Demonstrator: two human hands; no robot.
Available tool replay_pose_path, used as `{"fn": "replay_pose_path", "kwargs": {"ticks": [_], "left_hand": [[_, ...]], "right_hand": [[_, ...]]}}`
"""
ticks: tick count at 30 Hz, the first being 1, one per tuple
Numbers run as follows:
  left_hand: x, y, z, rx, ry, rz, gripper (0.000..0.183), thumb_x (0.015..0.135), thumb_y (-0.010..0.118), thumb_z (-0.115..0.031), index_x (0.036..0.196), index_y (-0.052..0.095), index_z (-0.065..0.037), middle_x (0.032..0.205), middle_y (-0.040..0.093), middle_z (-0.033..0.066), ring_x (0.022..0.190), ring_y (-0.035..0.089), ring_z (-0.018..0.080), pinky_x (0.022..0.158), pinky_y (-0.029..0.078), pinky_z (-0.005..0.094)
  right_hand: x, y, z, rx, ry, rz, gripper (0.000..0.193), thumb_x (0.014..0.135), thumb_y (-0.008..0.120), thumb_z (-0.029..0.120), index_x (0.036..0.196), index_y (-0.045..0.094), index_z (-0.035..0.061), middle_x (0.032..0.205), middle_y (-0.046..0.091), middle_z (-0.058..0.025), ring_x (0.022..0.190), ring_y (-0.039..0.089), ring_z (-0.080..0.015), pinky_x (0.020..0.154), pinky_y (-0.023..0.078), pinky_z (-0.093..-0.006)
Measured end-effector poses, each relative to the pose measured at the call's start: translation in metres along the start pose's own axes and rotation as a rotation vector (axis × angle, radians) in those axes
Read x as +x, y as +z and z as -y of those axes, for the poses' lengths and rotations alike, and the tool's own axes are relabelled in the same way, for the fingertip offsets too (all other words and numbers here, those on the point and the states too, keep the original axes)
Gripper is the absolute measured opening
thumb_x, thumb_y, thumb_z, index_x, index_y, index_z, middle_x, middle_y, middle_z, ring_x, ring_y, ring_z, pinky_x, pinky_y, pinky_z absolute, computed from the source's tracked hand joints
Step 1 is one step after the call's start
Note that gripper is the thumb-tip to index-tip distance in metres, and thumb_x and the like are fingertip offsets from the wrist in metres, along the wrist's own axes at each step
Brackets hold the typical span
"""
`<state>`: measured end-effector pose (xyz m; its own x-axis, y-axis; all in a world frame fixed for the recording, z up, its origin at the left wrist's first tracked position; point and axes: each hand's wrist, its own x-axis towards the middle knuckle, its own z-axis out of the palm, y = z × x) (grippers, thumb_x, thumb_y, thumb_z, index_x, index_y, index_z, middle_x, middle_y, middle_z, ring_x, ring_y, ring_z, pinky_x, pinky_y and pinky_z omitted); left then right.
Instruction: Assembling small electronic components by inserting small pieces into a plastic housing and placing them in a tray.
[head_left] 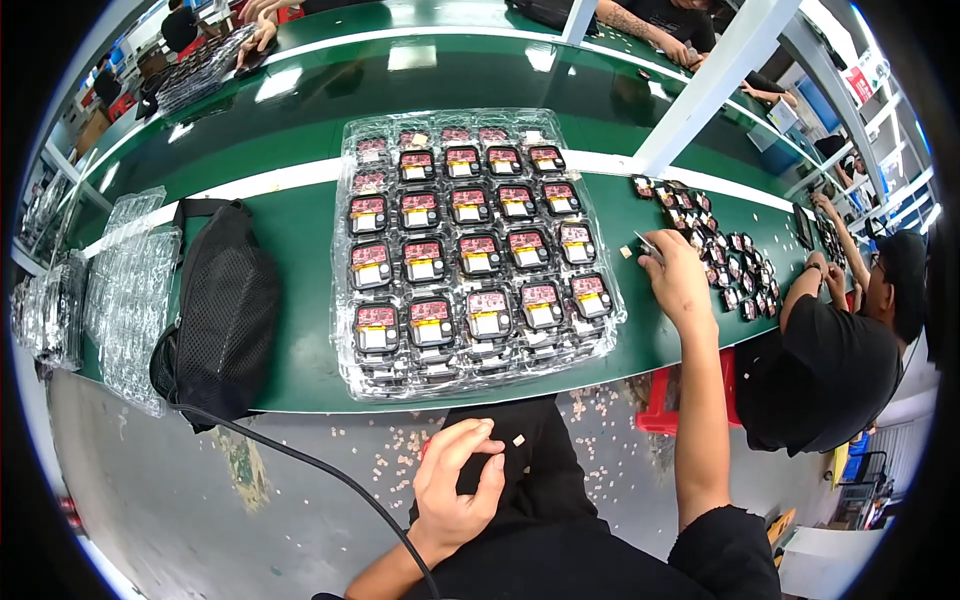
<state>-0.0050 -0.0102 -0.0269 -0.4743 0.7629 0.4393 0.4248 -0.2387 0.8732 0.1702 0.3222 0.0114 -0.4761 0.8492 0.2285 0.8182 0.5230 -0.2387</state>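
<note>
And out over the right side of the green bench (pixel 300 325) with the right hand (pixel 678 275), palm down, at the end of a long, nearly straight reach, with curled fingers! Closed at the fingertips there, in a pinching grip on a slim grey tool (pixel 647 242), too small to identify; near it, a loose tan square (pixel 626 252). Down low, over the lap, with the left hand (pixel 455 490), angled upward from the wrist, with thumb and fingers curled toward each other yet parted: an open grip, away from the bench top. Straight ahead, seated in neat rows in a stack of clear plastic trays (pixel 613 300): black rounded-square gadgets (pixel 480 253). On to the labels, then: red printing across the top, a yellow strip below, a white block under that, all too small to read. Just past the right hand, a loose spread of similar gadgets (pixel 740 275); over to the left, beside the trays, a black mesh bag (pixel 228 310).
</note>
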Motion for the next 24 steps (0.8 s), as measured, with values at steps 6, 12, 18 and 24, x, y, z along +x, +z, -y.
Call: {"fn": "replay_pose_path", "kwargs": {"ticks": [6,12,18,24], "left_hand": [[0.001,0.018,-0.007,-0.142,-0.093,0.06,0.04,0.087,0.069,0.008,0.125,0.059,0.003,0.122,0.063,0.0222,0.09,0.073,0.0238,0.087,0.057,0.0369],[-0.003,0.028,-0.003,-0.339,-0.235,0.139,0.032,0.092,0.068,0.003,0.124,0.062,0.004,0.127,0.061,0.0212,0.099,0.072,0.0237,0.09,0.058,0.0356],[0.008,0.036,-0.013,-0.625,-0.503,0.156,0.031,0.097,0.066,-0.001,0.126,0.062,0.007,0.132,0.064,0.0217,0.114,0.069,0.0258,0.098,0.056,0.0355],[0.011,0.033,-0.016,-0.523,-0.589,0.173,0.022,0.097,0.065,0.005,0.119,0.062,0.008,0.104,0.075,0.0185,0.095,0.073,0.017,0.079,0.061,0.0269]], "right_hand": [[-0.044,-0.01,0.013,0.268,-0.028,0.047,0.033,0.082,0.08,0.01,0.112,0.068,0.0016,0.108,0.067,-0.0151,0.097,0.067,-0.0329,0.083,0.054,-0.0393],[-0.115,-0.023,0.035,0.549,0.2,-0.109,0.054,0.074,0.087,0.001,0.122,0.063,0.0025,0.113,0.071,-0.0093,0.063,0.055,-0.0086,0.056,0.045,-0.0258],[-0.163,-0.025,0.073,0.669,-0.341,-0.035,0.061,0.069,0.094,0.015,0.12,0.063,0.0035,0.114,0.072,-0.016,0.093,0.075,-0.0277,0.07,0.061,-0.0323],[-0.181,-0.002,0.101,0.665,-0.511,-0.083,0.04,0.078,0.086,0.017,0.11,0.066,0.0028,0.114,0.072,-0.013,0.07,0.073,-0.0221,0.055,0.06,-0.0296]]}}
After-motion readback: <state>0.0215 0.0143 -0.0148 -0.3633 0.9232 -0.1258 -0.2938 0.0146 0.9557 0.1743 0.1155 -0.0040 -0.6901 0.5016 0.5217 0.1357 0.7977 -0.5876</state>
